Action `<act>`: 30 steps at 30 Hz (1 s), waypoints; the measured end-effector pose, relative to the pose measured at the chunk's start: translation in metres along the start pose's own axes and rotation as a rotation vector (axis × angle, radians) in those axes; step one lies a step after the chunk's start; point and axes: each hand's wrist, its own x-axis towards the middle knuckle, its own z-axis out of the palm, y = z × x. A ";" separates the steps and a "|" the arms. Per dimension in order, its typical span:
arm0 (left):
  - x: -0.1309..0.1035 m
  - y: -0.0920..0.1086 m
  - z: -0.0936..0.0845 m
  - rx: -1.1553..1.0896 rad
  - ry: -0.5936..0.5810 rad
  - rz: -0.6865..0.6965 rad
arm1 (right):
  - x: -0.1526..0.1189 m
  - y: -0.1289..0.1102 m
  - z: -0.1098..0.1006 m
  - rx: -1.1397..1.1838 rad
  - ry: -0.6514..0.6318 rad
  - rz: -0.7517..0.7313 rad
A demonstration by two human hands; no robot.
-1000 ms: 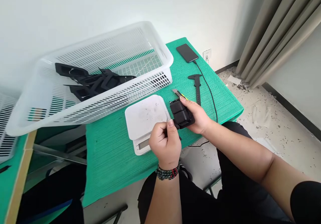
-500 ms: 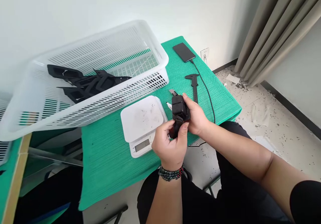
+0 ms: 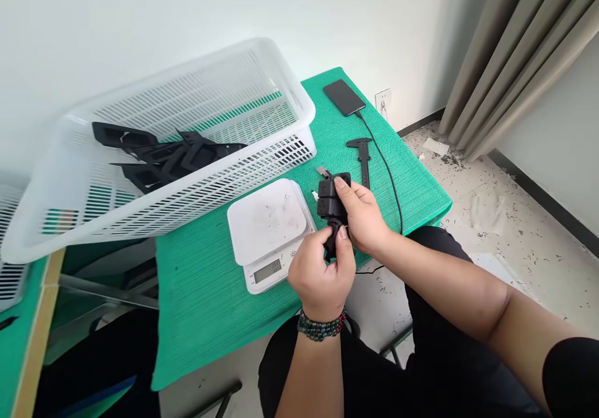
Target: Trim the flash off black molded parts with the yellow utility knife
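Both hands hold a black moulded part point(image 3: 330, 207) with two blocky sections, above the table's front edge. My left hand point(image 3: 322, 267), wearing a beaded bracelet, pinches its lower end between thumb and fingers. My right hand point(image 3: 364, 213) grips the upper right side, thumb on top. Just past the part, a silver blade tip point(image 3: 322, 172) sticks out; whether it lies on the table or is held, I cannot tell. A small white-tipped object point(image 3: 315, 196) shows beside it, mostly hidden. To the left sits a white kitchen scale point(image 3: 269, 221) with dark specks on its pan.
A white plastic basket point(image 3: 187, 224) at the left holds several black parts point(image 3: 173, 153). A black caliper point(image 3: 364, 159) and a phone point(image 3: 344, 97) with a cable point(image 3: 388, 168) lie on the green-covered table point(image 3: 201, 318). Black shavings litter the floor point(image 3: 528, 243).
The black part has turned between my hands, so its blocky sections now face left. My right thumb has shifted onto its upper face, while my left hand keeps its pinch.
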 end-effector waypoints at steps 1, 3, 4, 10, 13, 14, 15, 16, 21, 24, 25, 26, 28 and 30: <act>0.001 0.000 -0.002 0.010 0.015 0.024 | -0.002 0.000 0.001 -0.039 -0.035 -0.037; 0.002 -0.001 -0.005 0.026 0.041 0.060 | -0.005 0.000 0.002 -0.142 -0.110 -0.088; 0.003 -0.002 -0.006 0.034 0.051 0.072 | -0.006 0.000 0.003 -0.189 -0.141 -0.098; 0.010 -0.010 -0.014 0.101 0.114 0.033 | -0.013 0.008 0.005 -0.314 -0.293 -0.140; 0.013 -0.013 -0.021 0.095 0.136 -0.045 | -0.016 0.010 0.002 -0.429 -0.366 -0.138; 0.014 -0.014 -0.023 0.091 0.139 -0.068 | -0.017 0.011 0.001 -0.466 -0.387 -0.147; 0.015 -0.016 -0.025 0.088 0.139 -0.091 | -0.018 0.010 0.001 -0.501 -0.407 -0.162; 0.015 -0.017 -0.027 0.088 0.143 -0.113 | -0.020 0.009 0.000 -0.538 -0.425 -0.181; 0.015 -0.027 -0.030 0.061 0.189 -0.240 | -0.025 0.004 0.002 -0.705 -0.544 -0.215; 0.016 -0.031 -0.030 -0.008 0.190 -0.262 | -0.027 0.002 0.003 -0.733 -0.607 -0.223; 0.017 -0.031 -0.031 -0.024 0.189 -0.258 | -0.027 0.001 0.003 -0.734 -0.611 -0.236; 0.017 -0.030 -0.032 -0.032 0.186 -0.255 | -0.027 0.001 0.003 -0.732 -0.613 -0.250; 0.020 -0.029 -0.034 -0.038 0.177 -0.263 | -0.027 0.000 0.003 -0.728 -0.619 -0.259; 0.023 -0.028 -0.037 -0.066 0.147 -0.305 | -0.027 0.000 0.004 -0.726 -0.619 -0.238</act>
